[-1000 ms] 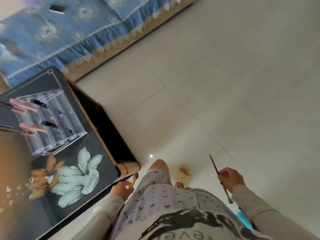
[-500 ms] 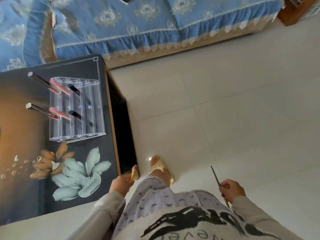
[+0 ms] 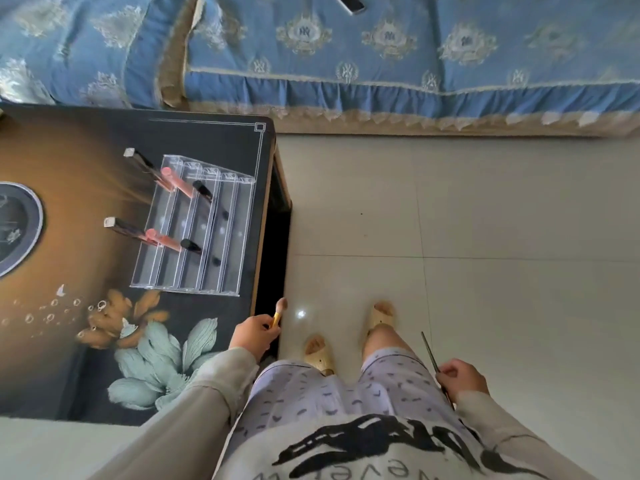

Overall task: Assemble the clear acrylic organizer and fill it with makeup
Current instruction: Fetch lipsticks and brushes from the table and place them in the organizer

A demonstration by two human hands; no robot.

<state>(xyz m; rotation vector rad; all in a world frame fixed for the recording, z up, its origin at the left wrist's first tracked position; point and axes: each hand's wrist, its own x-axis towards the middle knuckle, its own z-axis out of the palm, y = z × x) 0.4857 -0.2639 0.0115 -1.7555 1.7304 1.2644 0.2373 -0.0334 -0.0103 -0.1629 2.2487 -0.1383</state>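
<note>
A clear acrylic organizer (image 3: 221, 237) with stepped rows stands on the dark flower-printed table (image 3: 104, 341) at the left. Several tubes stick out of it: two dark ones with silver caps (image 3: 136, 159), two pink ones (image 3: 176, 181) and two black-capped ones (image 3: 202, 190). My left hand (image 3: 254, 334) grips a gold-handled makeup brush (image 3: 278, 311) beside the table's right edge, below the organizer. My right hand (image 3: 462, 375) holds a thin dark brush (image 3: 431, 353) out over the floor at the lower right.
A blue patterned bed cover (image 3: 381, 46) runs along the top, with a dark phone-like object (image 3: 349, 3) on it. A round grey dish (image 3: 20, 230) lies at the table's left. Pale floor tiles (image 3: 485, 237) fill the right; my feet in beige slippers (image 3: 379, 315) stand by the table.
The view has swung left toward the table, so the organizer sits closer to centre. My left hand has risen a little with the brush; my right hand keeps its thin brush.
</note>
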